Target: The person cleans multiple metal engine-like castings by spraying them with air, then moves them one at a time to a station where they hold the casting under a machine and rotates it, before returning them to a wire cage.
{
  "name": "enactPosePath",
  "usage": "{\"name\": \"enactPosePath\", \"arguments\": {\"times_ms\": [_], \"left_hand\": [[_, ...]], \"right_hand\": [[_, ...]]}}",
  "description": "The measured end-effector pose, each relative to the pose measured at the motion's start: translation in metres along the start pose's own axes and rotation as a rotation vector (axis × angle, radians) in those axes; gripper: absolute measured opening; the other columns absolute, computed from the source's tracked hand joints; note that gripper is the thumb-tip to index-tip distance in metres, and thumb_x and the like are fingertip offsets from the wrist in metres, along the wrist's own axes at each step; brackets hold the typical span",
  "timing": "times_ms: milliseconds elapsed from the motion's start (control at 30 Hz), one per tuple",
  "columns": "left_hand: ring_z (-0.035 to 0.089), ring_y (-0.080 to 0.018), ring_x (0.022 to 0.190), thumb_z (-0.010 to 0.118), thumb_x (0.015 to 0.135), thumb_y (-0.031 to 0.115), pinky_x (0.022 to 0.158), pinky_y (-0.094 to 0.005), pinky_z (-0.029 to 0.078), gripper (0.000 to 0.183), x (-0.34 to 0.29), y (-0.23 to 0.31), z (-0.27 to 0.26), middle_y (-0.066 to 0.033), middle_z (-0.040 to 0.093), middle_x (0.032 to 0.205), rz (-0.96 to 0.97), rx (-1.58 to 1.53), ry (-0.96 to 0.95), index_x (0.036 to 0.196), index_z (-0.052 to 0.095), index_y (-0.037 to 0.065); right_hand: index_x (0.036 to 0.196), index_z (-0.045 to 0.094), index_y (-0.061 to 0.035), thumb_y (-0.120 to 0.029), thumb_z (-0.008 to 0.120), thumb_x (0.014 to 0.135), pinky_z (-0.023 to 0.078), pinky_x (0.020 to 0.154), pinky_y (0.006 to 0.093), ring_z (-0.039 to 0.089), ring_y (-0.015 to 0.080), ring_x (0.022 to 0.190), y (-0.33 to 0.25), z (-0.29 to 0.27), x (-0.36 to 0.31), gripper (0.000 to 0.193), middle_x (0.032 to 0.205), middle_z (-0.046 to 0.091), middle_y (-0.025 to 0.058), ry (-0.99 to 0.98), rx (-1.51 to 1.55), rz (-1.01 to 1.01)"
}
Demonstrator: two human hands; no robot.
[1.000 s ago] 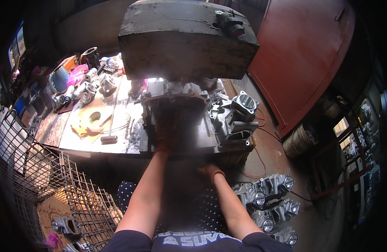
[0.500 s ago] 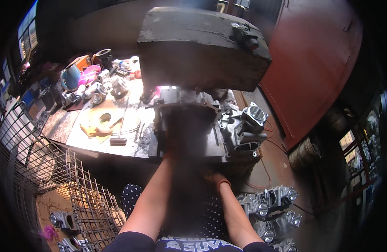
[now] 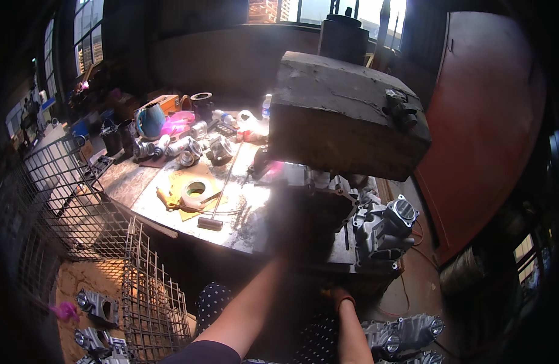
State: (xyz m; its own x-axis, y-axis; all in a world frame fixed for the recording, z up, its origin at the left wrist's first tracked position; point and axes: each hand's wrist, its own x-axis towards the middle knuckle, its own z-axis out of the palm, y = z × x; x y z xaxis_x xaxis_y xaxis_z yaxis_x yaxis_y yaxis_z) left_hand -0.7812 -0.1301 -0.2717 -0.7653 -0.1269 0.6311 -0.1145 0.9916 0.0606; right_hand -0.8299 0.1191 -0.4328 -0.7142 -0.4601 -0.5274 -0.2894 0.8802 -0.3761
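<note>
Head view. Landmark: the big grey block point(image 3: 349, 115), standing out over the worktable point(image 3: 231, 236).

Metal casting point(image 3: 346, 195) sat on the table directly beneath the block, its near side dark, its pale flange edge catching light. Second casting point(image 3: 382, 233), with a round bore on top, stood just to its right, below the block's right end.

Left forearm point(image 3: 255, 309) ran up toward the space under the block. Left hand was lost in a dark smear before the first casting; could not tell how open it was, or what it held. Right hand point(image 3: 338, 295) was lower, well below the block and near the table edge, reddish cuff at the wrist; fingers in shadow, so spread and any hold could not be told.

Left of the block: ring point(image 3: 196, 193) on a yellow sheet point(image 3: 181, 209), a long-handled tool point(image 3: 210, 224) beside it, blue container point(image 3: 151, 120) farther off. Wire basket point(image 3: 155, 297) stood far below and left of the block; red panel point(image 3: 489, 127) rose to its right.
</note>
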Motion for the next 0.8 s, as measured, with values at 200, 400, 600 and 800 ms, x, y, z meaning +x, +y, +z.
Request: {"name": "enactPosePath", "arguments": {"times_ms": [200, 400, 600, 800], "left_hand": [[0.039, -0.0286, 0.121, 0.048, 0.083, 0.034, 0.107, -0.0447, 0.022, 0.053, -0.002, 0.002, 0.003, -0.0139, 0.046, 0.127, 0.003, 0.041, -0.004, 0.130, 0.042, 0.009], [0.039, -0.0286, 0.121, 0.047, 0.083, 0.033, 0.107, -0.0447, 0.022, 0.053, 0.011, -0.007, 0.000, -0.0143, 0.046, 0.127, 0.025, 0.119, -0.006, 0.129, 0.042, 0.008], [0.040, -0.0283, 0.121, 0.048, 0.083, 0.033, 0.107, -0.0446, 0.022, 0.052, 0.015, 0.000, -0.002, -0.0148, 0.046, 0.126, 0.033, 0.046, -0.132, 0.128, 0.043, 0.007], [0.042, -0.0264, 0.119, 0.055, 0.080, 0.032, 0.108, -0.0435, 0.020, 0.055, 0.021, 0.000, -0.009, -0.0135, 0.048, 0.124, 0.021, -0.023, -0.073, 0.128, 0.043, 0.008]], "right_hand": [[0.111, 0.060, -0.0095, -0.045, 0.053, 0.082, 0.045, 0.086, 0.0437, 0.057, 0.0334, 0.100, -0.020, -0.008, -0.025, 0.047, 0.113, 0.058, 0.0188, 0.132, -0.150, -0.194], [0.106, 0.064, -0.0076, -0.047, 0.053, 0.081, 0.044, 0.086, 0.0421, 0.055, 0.0326, 0.106, -0.027, -0.011, -0.031, 0.048, 0.112, 0.058, 0.0178, 0.051, 0.009, 0.066], [0.103, 0.065, -0.0071, -0.049, 0.055, 0.079, 0.045, 0.086, 0.0409, 0.058, 0.0322, 0.102, -0.034, -0.028, -0.049, 0.049, 0.108, 0.060, 0.0179, 0.029, 0.098, 0.129], [0.100, 0.066, -0.0085, -0.047, 0.058, 0.078, 0.045, 0.085, 0.0410, 0.059, 0.0313, 0.101, -0.055, -0.044, -0.065, 0.045, 0.106, 0.061, 0.0182, 0.014, 0.113, 0.161]]}}
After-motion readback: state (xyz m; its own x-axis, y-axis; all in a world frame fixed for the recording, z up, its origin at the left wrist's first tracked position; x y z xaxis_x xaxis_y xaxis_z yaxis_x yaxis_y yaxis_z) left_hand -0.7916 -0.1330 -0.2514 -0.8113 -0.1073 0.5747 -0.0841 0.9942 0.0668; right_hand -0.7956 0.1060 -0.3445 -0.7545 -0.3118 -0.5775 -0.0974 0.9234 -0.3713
